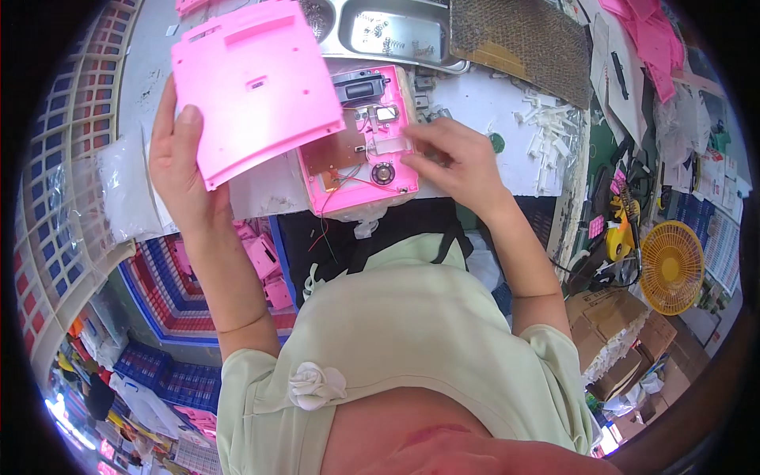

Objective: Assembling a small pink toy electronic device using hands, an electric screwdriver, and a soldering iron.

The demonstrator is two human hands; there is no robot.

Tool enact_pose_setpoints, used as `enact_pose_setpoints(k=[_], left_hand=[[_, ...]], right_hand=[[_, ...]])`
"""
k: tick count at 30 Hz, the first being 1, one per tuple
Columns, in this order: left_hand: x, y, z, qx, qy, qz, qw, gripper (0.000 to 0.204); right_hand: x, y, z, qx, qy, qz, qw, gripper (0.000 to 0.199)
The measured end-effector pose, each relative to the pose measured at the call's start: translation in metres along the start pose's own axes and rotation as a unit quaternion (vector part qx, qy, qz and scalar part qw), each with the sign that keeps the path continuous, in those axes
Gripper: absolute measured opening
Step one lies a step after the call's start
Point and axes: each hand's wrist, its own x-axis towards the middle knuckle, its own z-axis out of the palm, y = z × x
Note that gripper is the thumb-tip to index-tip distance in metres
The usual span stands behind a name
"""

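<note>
My left hand [184, 162] grips a flat pink plastic cover [253, 95] by its left side, raised and tilted beside an open pink housing [370, 194]. The housing lies on the bench in front of me. Inside it are a brown board [334, 154], a black oblong part [362, 87], a small round speaker-like part [383, 173] and thin wires. My right hand [455, 158] is at the housing's right edge, thumb and forefinger apart, beside a pale strip [389, 146]. Nothing shows between those fingers. The cover hides part of the housing's left side.
A metal tray [396, 32] with springs stands behind the housing, next to a brown textured board [518, 47]. White plastic pieces [546, 134] lie in a pile to the right. A white crate [75, 142] is at far left; a blue-edged crate [170, 305] holds pink parts below.
</note>
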Motion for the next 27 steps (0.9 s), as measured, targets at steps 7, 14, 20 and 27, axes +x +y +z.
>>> enact_pose_setpoints(k=[7, 14, 20, 27], left_hand=[[-0.008, -0.011, -0.015, 0.006, 0.032, -0.033, 0.999, 0.059], [-0.016, -0.018, -0.007, -0.012, 0.008, -0.032, 0.999, 0.059], [-0.018, -0.024, 0.026, -0.06, -0.049, -0.038, 0.996, 0.059], [-0.032, -0.031, 0.037, 0.352, -0.21, 0.035, 0.911, 0.071]], right_hand=[[0.01, 0.009, 0.006, -0.084, -0.04, -0.064, 0.994, 0.019], [0.004, 0.0, 0.0, -0.097, -0.025, -0.037, 0.994, 0.027], [0.018, -0.021, -0.005, 0.309, 0.037, 0.11, 0.944, 0.064], [-0.011, -0.022, -0.004, 0.205, 0.05, 0.177, 0.961, 0.064]])
